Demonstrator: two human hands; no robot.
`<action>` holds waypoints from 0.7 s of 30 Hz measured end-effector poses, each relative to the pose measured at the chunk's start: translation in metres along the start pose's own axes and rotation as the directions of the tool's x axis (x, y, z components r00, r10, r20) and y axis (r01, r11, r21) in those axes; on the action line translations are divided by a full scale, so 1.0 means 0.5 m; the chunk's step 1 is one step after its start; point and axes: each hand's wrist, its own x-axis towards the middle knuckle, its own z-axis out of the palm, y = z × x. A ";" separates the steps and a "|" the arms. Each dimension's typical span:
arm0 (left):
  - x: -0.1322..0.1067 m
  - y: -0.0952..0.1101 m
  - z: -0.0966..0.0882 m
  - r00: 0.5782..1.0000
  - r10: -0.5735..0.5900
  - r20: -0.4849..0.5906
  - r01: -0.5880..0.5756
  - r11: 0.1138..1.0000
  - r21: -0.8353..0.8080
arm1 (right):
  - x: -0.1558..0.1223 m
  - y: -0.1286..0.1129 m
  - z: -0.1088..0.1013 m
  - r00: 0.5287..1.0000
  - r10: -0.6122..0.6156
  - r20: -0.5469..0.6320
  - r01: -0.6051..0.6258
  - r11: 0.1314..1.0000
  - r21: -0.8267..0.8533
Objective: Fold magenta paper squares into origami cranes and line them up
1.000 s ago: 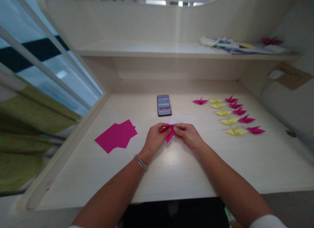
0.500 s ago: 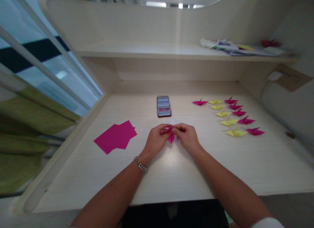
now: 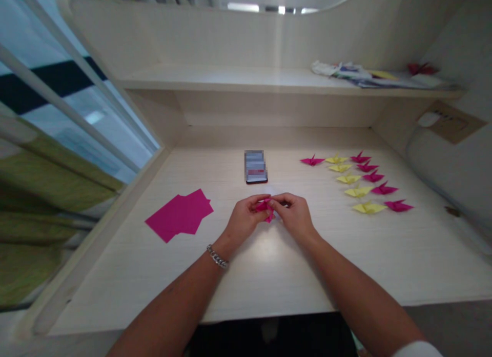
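A small folded piece of pink paper (image 3: 265,207) is pinched between my two hands, low over the middle of the desk. My left hand (image 3: 246,213) grips it from the left, thumb and fingers closed on it. From the other side, my right hand (image 3: 294,212) holds its right edge between thumb and forefinger. Fingers cover much of the paper, so its exact shape is partly hidden. To the left lies a stack of flat pink paper sheets (image 3: 179,216), slightly fanned. Just beyond my hands rests a phone (image 3: 255,167) with a blurred screen.
Rows of folded yellow paper cranes (image 3: 358,192) and pink paper cranes (image 3: 384,189) stand on the desk's right side. A shelf (image 3: 230,85) spans the back, carrying papers (image 3: 353,72). A cable (image 3: 417,167) runs down from a wall socket (image 3: 453,122) at right.
The pink paper between my fingers has shifted slightly, with its lower point now showing less. Both hands stay in nearly the same place, and the view has moved a little.
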 end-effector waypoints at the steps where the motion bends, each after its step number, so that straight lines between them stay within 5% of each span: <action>1: 0.001 -0.001 -0.001 1.000 -0.005 0.002 0.005 1.000 -0.011 | 0.000 0.000 -0.001 1.000 0.002 0.004 -0.002 1.000 0.001; 15: 0.001 0.005 -0.002 0.998 -0.032 0.058 0.034 0.999 -0.033 | 0.004 0.005 -0.003 1.000 0.010 0.023 -0.010 1.000 -0.014; 21: 0.006 -0.006 0.001 0.999 -0.041 -0.011 0.041 0.999 0.005 | 0.006 0.004 -0.009 0.996 0.010 0.085 -0.010 1.000 -0.004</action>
